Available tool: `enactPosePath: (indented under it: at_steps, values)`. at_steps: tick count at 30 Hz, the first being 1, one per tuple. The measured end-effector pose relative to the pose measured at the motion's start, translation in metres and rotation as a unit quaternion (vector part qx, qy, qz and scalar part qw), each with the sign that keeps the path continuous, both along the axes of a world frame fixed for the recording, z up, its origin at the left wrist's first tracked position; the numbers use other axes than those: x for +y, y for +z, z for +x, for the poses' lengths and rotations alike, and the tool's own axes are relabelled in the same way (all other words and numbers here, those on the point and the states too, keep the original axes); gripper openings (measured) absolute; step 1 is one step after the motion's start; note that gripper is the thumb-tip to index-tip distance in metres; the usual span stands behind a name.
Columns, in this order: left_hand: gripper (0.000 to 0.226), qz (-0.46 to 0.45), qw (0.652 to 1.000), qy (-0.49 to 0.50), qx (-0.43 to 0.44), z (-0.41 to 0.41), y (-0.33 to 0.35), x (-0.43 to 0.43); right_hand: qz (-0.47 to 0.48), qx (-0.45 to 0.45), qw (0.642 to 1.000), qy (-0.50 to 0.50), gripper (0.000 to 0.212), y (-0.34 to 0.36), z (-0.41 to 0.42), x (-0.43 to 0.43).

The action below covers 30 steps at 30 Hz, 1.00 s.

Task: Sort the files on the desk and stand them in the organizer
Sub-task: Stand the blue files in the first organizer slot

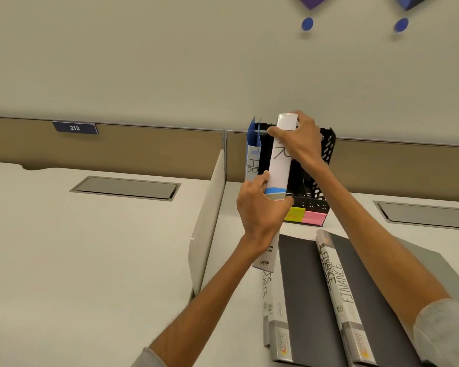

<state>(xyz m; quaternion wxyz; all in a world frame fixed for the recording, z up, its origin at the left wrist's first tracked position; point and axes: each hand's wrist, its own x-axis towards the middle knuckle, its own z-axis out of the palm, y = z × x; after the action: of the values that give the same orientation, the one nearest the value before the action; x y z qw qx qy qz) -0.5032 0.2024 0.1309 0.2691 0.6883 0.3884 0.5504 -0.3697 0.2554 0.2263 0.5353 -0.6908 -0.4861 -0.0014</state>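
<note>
— Look of the held file?
— Ring binder file (278,165): white spine, "HR" handwritten in black, a blue band and then a grey band lower down. Tilted, top end toward 1 o'clock.

— Where?
— Held in the air in front of the black mesh organizer (327,149), just at 3 o'clock of the blue HR file (252,154). Cannot tell whether touching the organizer.

— Hands?
— Left hand (260,207) clenched around the lower part, thumb across the grey band, with a white printed end showing past the wrist. Right hand (296,140) grasping the top end, fingers curled over the spine.

— The blue one?
— Standing upright in the leftmost compartment, blue covers, "HR" down a pale spine.

— Front of the organizer?
— Yellow label (294,214) and pink label (314,218) side by side on the front lip, at 4 o'clock from the left hand. Writing too blurred to read.

— On the desk (231,260)?
— At 6 o'clock from the organizer, FINANCE binders (339,284) lying flat, dark grey covers, white spines. At their 9 o'clock, another white-spined binder (266,290), lettering partly hidden by the left forearm.
</note>
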Motion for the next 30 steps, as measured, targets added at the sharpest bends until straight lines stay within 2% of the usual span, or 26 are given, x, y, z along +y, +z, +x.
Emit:
enactPosePath:
  at_steps: [5, 11, 20, 30]
  values:
    - [0.069, 0.032, 0.999, -0.001, -0.038, 0.014, 0.004, 0.013, 0.073, -0.032, 0.996, -0.038, 0.047, 0.019, 0.001, 0.007]
    - [0.069, 0.034, 0.998, -0.005, -0.060, 0.030, -0.003, 0.049, 0.150, -0.050, 0.987, -0.038, 0.039, 0.028, -0.001, 0.028]
    - [0.065, 0.030, 0.996, -0.026, -0.084, 0.056, -0.025, 0.082, 0.159, -0.059, 0.985, -0.015, 0.037, 0.008, 0.017, 0.063]
    - [0.069, 0.059, 0.990, -0.045, -0.122, 0.081, -0.019, 0.086, 0.240, -0.066, 0.966, -0.075, 0.032, 0.023, 0.032, 0.056]
